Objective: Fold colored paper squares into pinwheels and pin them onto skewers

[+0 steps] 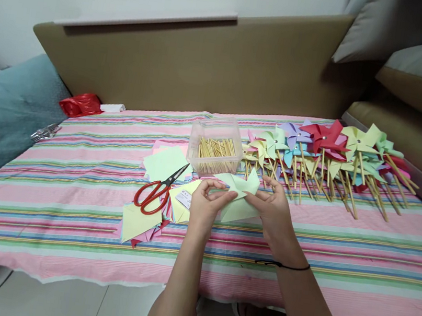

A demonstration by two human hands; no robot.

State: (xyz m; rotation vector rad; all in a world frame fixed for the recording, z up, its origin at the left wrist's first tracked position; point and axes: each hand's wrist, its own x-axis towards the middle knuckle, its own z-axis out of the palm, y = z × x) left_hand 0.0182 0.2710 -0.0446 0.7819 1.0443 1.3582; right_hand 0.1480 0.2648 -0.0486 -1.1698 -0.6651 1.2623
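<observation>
Between my two hands is a light green paper pinwheel blank [238,210], its corners partly folded in toward the middle. My left hand [210,203] pinches its left side between thumb and fingers. On the other side, my right hand [272,209] grips the paper near its centre and right edge. Just left of my left hand lie red-handled scissors [155,192], resting across stacks of coloured paper. A yellow sheet [179,209] with a small printed card on it is close to my left wrist. Behind the hands stands a clear plastic box [215,166] holding many short wooden sticks [216,148].
Finished pinwheels [325,138] on sticks are heaped at the right. Green paper sheets [166,162] and a yellow-topped stack [140,224] lie left. A red plastic bag [82,105] sits at the far left by a teal cushion [8,106]. The striped cloth [72,185] covers the surface.
</observation>
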